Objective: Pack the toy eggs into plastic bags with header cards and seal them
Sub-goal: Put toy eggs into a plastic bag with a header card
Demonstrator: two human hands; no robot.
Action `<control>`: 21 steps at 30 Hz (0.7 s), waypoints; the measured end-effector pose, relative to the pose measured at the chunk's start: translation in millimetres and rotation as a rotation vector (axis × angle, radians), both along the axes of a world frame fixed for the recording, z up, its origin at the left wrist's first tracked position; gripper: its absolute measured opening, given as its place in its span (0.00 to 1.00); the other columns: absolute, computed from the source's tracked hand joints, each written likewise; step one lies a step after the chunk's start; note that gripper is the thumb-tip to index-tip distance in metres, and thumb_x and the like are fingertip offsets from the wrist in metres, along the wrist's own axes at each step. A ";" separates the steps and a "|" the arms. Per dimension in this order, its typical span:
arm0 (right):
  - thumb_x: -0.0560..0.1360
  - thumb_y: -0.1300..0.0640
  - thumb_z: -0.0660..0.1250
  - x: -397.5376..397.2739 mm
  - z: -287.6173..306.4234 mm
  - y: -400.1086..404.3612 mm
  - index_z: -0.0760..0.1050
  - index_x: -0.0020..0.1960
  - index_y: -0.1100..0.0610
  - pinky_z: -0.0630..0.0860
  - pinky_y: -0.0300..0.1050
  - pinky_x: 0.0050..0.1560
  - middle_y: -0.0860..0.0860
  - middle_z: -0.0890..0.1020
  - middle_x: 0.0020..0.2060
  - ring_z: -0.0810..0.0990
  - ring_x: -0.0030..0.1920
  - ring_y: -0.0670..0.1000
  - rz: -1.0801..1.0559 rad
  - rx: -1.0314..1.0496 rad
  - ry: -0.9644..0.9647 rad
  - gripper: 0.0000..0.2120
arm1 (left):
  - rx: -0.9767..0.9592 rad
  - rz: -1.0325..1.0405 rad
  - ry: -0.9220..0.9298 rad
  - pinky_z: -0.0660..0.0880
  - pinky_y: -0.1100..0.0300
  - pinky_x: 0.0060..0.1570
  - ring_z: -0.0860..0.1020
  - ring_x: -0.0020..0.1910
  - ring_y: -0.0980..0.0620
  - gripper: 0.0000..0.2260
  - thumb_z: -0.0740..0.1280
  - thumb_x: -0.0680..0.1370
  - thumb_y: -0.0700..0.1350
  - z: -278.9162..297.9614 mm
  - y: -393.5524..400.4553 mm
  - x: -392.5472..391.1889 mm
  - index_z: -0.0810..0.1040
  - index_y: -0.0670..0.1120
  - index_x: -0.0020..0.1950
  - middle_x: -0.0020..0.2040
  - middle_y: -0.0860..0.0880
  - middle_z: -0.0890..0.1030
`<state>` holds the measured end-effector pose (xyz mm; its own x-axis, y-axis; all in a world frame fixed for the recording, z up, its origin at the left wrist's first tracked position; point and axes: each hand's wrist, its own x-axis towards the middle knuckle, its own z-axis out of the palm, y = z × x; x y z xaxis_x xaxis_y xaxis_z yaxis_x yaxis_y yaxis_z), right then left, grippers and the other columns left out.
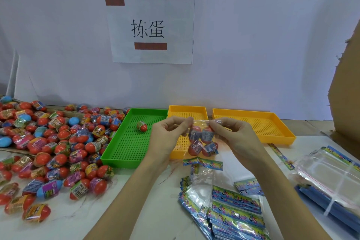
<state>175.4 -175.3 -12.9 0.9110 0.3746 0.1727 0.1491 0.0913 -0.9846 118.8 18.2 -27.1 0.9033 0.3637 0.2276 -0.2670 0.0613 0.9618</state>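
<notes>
A clear plastic bag (202, 140) with several red toy eggs inside hangs in the air above the middle yellow tray. My left hand (167, 138) pinches the bag's top edge on the left, and my right hand (233, 136) pinches it on the right. A big heap of wrapped toy eggs (54, 142) covers the table's left side. One egg (142, 126) lies alone in the green tray (116, 154). Empty bags with colourful header cards (233, 206) lie in a pile near the front, right of my arms.
The middle yellow tray (187, 111) sits under the held bag, and a second yellow tray (276, 138) lies further right. A stack of clear bags (331, 173) rests at the right edge beside a cardboard box (346, 87). A paper sign (152, 29) hangs on the wall.
</notes>
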 end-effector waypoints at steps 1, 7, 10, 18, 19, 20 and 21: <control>0.67 0.44 0.78 0.4 0.4 -0.6 0.87 0.48 0.57 0.80 0.65 0.61 0.61 0.86 0.51 0.82 0.57 0.66 0.001 0.018 0.014 0.18 | -0.002 -0.027 0.002 0.80 0.64 0.46 0.84 0.43 0.52 0.14 0.78 0.72 0.53 0.3 0.1 -0.2 0.87 0.43 0.47 0.45 0.42 0.87; 0.66 0.48 0.79 -0.1 2.7 0.8 0.87 0.51 0.61 0.83 0.48 0.54 0.62 0.86 0.52 0.84 0.52 0.56 0.008 0.150 0.097 0.20 | -0.043 -0.115 0.021 0.81 0.54 0.53 0.84 0.48 0.46 0.17 0.78 0.70 0.54 -2.7 -0.7 0.0 0.88 0.42 0.50 0.50 0.42 0.88; 0.68 0.49 0.78 -0.6 1.9 1.3 0.86 0.53 0.62 0.83 0.43 0.52 0.61 0.86 0.51 0.85 0.50 0.54 0.029 0.143 0.111 0.20 | -0.265 -0.133 0.010 0.80 0.58 0.50 0.83 0.44 0.48 0.10 0.79 0.67 0.47 1.4 -0.4 0.5 0.88 0.42 0.43 0.46 0.41 0.87; 0.73 0.48 0.74 -0.8 -1.1 0.9 0.84 0.46 0.58 0.79 0.46 0.48 0.62 0.83 0.47 0.81 0.46 0.54 -0.020 0.040 -0.012 0.12 | -0.285 -0.138 0.045 0.77 0.60 0.50 0.82 0.48 0.50 0.08 0.78 0.69 0.44 4.3 3.6 -2.2 0.88 0.42 0.45 0.49 0.43 0.87; 0.73 0.49 0.73 -0.6 -1.2 0.5 0.82 0.46 0.58 0.81 0.48 0.48 0.60 0.84 0.46 0.82 0.46 0.55 -0.043 0.018 -0.040 0.12 | -0.186 -0.133 0.039 0.78 0.60 0.49 0.82 0.48 0.51 0.07 0.78 0.71 0.44 4.4 5.9 -3.3 0.88 0.44 0.48 0.50 0.45 0.88; 0.74 0.49 0.72 -0.6 -0.8 0.3 0.81 0.46 0.57 0.83 0.49 0.47 0.58 0.84 0.46 0.83 0.47 0.56 -0.070 -0.026 -0.085 0.11 | -0.065 -0.149 0.030 0.79 0.61 0.49 0.83 0.49 0.53 0.08 0.77 0.74 0.44 4.9 8.8 -4.5 0.88 0.47 0.53 0.52 0.48 0.88; 0.76 0.50 0.72 -1.0 0.1 0.1 0.80 0.47 0.57 0.84 0.50 0.47 0.57 0.84 0.44 0.83 0.46 0.55 -0.088 -0.083 -0.148 0.10 | 0.054 -0.186 0.022 0.80 0.62 0.51 0.83 0.51 0.55 0.11 0.76 0.77 0.43 4.4 12.0 -5.2 0.86 0.51 0.58 0.54 0.52 0.87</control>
